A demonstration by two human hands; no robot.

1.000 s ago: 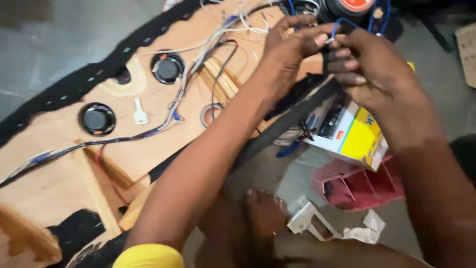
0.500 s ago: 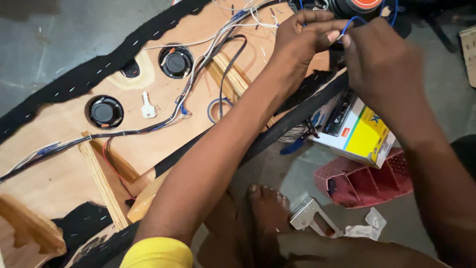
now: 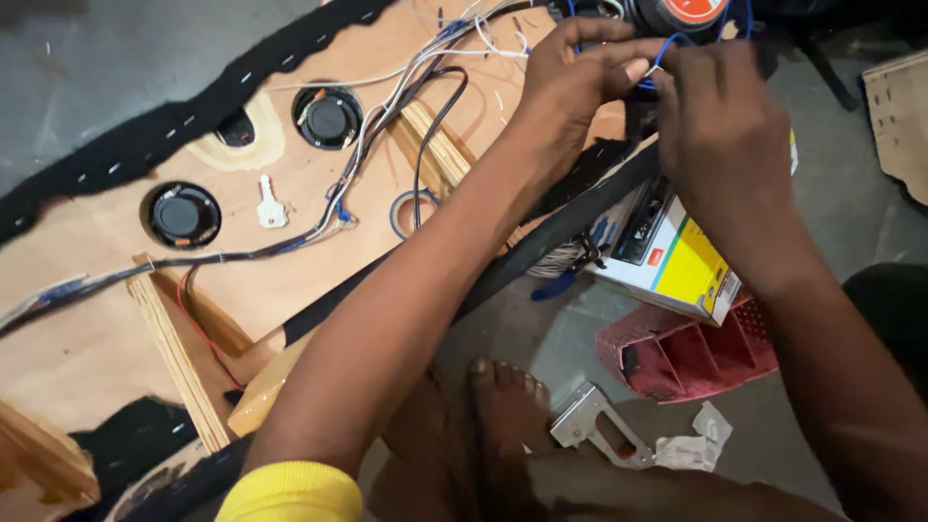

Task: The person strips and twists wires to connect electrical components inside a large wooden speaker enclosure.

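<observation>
Both hands meet at twelve o'clock: left hand (image 3: 580, 72) and right hand (image 3: 720, 116) pinch a thin blue wire (image 3: 665, 50) above the plywood panel (image 3: 87, 348); short, steady fingertip holds suit it.

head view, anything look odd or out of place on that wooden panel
A small white key lies loose on the panel between the two round speakers, and a tape ring sits among the wires. The left hand and right hand pinch a blue wire.
</observation>
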